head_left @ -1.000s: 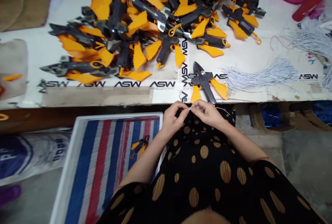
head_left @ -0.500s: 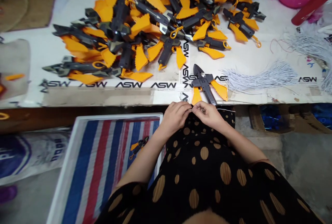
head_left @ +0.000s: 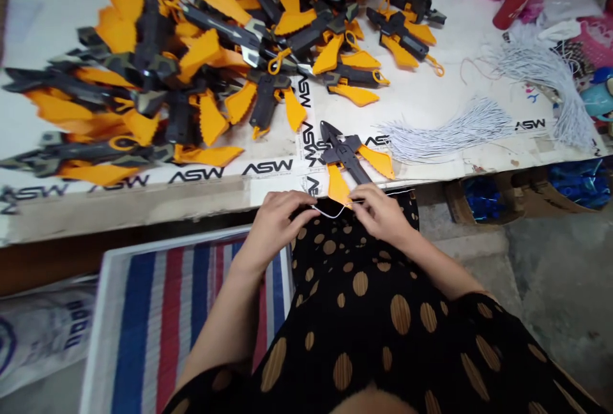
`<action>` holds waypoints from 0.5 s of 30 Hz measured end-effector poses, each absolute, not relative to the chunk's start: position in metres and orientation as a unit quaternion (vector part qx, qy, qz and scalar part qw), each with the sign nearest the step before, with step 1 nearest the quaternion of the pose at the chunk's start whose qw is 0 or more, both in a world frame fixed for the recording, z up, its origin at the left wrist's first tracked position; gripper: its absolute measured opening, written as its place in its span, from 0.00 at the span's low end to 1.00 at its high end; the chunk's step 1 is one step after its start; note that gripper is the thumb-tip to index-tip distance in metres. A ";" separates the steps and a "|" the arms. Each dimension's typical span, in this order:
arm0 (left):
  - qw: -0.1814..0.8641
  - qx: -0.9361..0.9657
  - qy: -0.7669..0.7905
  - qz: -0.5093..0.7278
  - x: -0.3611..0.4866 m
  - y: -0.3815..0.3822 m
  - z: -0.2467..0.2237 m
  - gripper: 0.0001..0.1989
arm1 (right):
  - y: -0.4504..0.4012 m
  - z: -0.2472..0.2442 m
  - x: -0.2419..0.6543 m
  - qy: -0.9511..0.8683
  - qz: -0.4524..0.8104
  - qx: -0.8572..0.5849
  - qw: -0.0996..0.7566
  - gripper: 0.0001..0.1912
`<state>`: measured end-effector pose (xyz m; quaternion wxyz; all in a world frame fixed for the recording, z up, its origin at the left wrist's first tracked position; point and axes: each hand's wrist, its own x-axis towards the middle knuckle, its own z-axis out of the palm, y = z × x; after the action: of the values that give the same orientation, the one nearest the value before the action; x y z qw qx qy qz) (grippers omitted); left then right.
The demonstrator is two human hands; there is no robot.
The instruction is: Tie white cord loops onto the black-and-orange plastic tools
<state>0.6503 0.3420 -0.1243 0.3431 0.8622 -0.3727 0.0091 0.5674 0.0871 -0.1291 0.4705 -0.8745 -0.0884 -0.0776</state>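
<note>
White ASW-printed worktable (head_left: 421,98), heaped with black-and-orange plastic toys (head_left: 205,50), white elastic cords (head_left: 445,133) in loose hanks beside them

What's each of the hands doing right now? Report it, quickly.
Left hand: closed, pinching a white cord.
Right hand: closed, pinching the other end of the white cord.

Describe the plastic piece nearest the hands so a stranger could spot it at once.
On the white table, find the big heap of black-and-orange plastic pieces. Right above the person's right hand lies one black piece with two orange fins, alone, apart from the heap.
</note>
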 end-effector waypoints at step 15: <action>0.256 0.873 -0.414 0.016 0.664 0.248 -0.144 0.12 | 0.036 -0.155 0.552 -0.029 -0.166 -0.915 0.366 0.11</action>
<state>0.6643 0.2480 -0.1436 0.2561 0.8734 -0.4139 0.0157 0.5525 0.0363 -0.1549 0.3655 -0.9155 -0.0294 -0.1657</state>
